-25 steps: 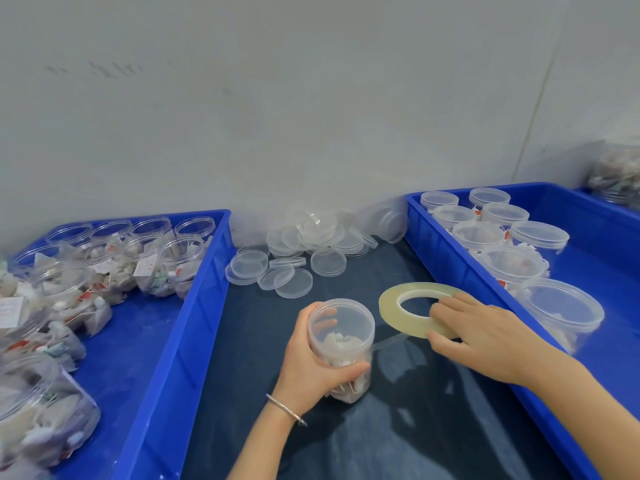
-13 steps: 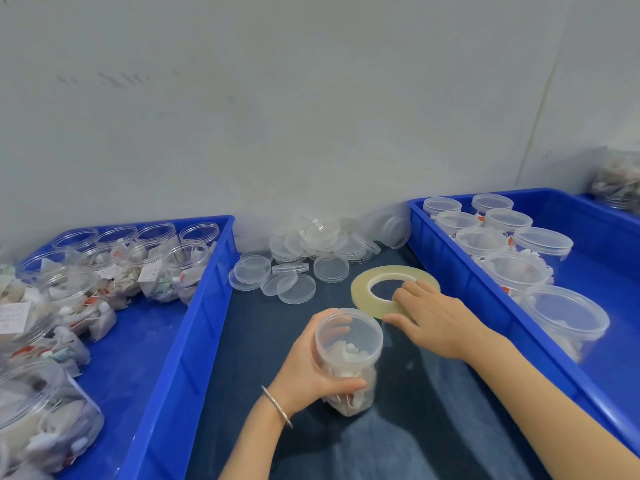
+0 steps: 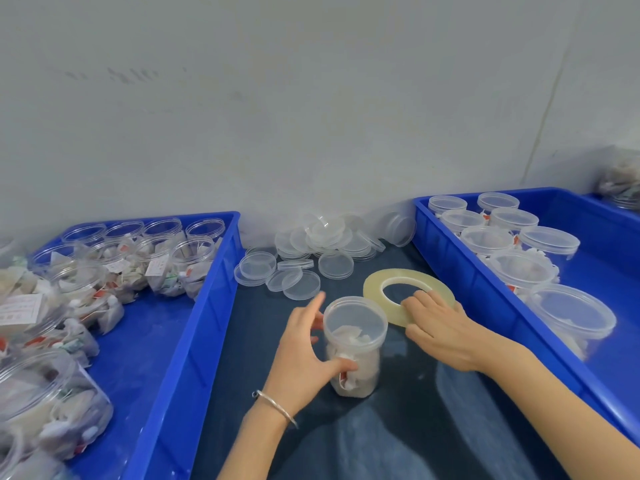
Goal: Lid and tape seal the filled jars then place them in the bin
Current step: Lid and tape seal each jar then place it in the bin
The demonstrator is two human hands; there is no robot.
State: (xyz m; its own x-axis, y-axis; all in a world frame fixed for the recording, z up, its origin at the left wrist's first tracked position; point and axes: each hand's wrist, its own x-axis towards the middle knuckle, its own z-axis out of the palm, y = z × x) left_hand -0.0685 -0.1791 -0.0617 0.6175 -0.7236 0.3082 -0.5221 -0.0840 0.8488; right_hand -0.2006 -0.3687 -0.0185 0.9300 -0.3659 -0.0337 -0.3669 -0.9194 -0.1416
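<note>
A clear filled jar [image 3: 356, 341] with its lid on stands on the dark mat between two blue bins. My left hand [image 3: 304, 355] holds it from the left, thumb across its lower front and fingers behind it, with the index finger lifted off. A yellowish tape roll [image 3: 408, 273] lies flat just right of the jar, touching its lid. My right hand [image 3: 440, 327] pinches the roll's near side, fingertips in the hole and thumb at the outer edge.
The right blue bin [image 3: 485, 289] holds several lidded jars [image 3: 571, 317]. The left blue bin [image 3: 207, 306] holds several filled jars without lids [image 3: 194, 265]. A pile of loose clear lids [image 3: 329, 237] lies against the wall behind the jar.
My right hand slid the tape roll leftward until it met the jar. My left hand's index finger lifted off the jar and its grip loosened.
</note>
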